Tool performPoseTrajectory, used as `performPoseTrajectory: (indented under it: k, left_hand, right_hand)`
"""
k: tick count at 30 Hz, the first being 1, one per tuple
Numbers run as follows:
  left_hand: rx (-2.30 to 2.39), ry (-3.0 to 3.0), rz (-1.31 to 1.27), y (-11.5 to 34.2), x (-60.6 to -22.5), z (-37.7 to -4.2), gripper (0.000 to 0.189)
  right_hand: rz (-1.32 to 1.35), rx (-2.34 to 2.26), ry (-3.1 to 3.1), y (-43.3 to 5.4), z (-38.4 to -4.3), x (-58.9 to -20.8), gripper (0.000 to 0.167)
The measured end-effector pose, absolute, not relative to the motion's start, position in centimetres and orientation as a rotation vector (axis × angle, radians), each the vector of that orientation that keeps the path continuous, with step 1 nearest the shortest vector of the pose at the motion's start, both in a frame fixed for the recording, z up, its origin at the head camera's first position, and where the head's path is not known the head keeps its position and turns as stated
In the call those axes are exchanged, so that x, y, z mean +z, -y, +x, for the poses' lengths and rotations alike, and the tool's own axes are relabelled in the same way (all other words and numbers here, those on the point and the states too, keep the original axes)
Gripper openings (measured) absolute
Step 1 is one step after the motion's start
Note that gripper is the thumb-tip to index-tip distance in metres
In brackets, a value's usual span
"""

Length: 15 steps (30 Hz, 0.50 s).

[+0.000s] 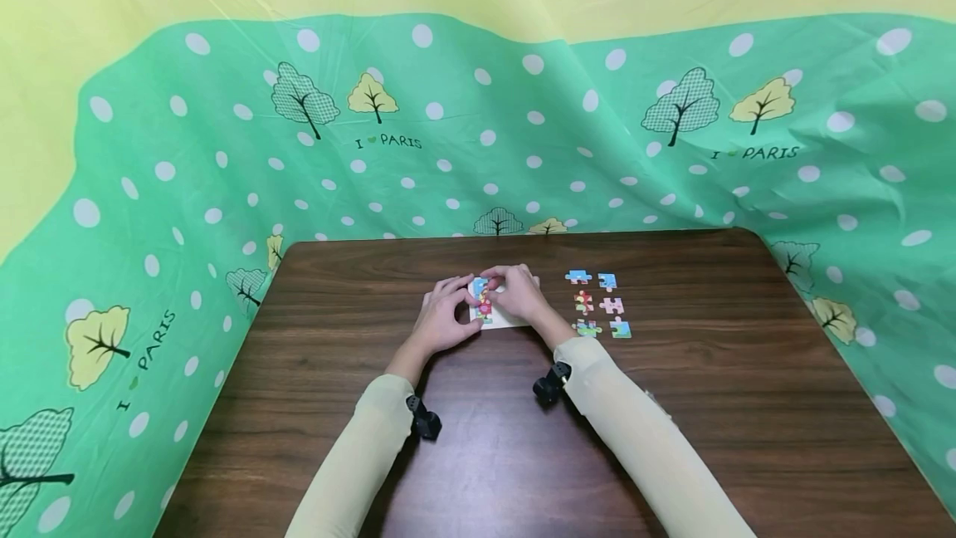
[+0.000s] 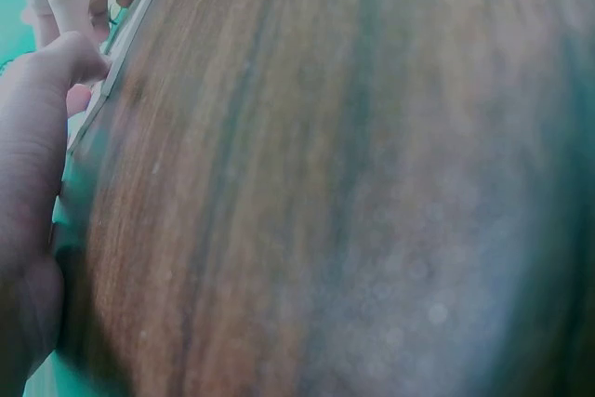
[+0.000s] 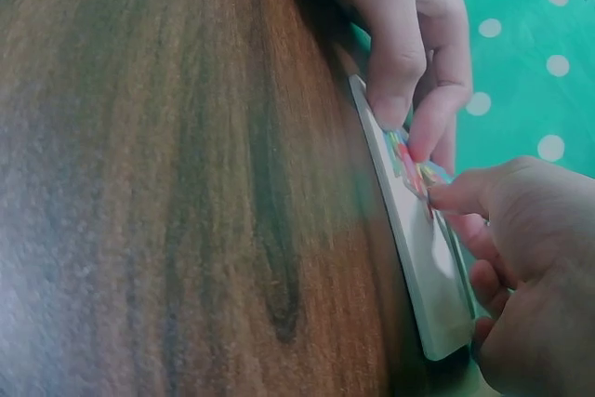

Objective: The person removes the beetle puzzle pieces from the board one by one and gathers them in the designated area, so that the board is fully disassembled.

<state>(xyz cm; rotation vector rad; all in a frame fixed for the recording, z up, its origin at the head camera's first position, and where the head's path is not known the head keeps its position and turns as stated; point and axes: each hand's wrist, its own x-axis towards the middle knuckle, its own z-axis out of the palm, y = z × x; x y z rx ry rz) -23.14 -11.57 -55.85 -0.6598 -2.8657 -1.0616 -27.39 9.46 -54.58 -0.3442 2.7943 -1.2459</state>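
A small white puzzle tray (image 1: 504, 320) lies on the table, with colourful jigsaw pieces (image 1: 485, 307) joined in its left part. My left hand (image 1: 441, 320) holds the tray's left end, thumb at the near edge and fingers bent over the pieces. From the right, my right hand (image 1: 521, 295) reaches over the tray and pinches a puzzle piece (image 3: 429, 174) between thumb and fingers. That piece is largely hidden by the fingers. The right wrist view shows the bare white right part of the tray (image 3: 429, 276). In the left wrist view only the tray's edge (image 2: 125, 48) shows.
Several loose puzzle pieces (image 1: 612, 305) lie in two columns right of the tray, near my right forearm. The dark wooden table (image 1: 336, 339) ends at a green dotted cloth (image 1: 418, 189) behind it and at both sides.
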Motion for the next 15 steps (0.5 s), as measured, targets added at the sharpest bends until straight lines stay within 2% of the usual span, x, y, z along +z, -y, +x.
performPoseTrajectory:
  k: [9, 15]
  left_hand:
    - [-1.08, 2.875, -0.643, 11.6, -55.8, -23.1, 0.027]
    - [-1.083, 2.878, -0.641, 11.6, -55.9, -23.1, 0.028]
  right_hand:
    - [-0.313, -1.256, -2.806, -10.2, -29.5, -56.9, 0.038]
    - [-0.378, -1.316, -2.796, -10.3, -28.8, -55.4, 0.036]
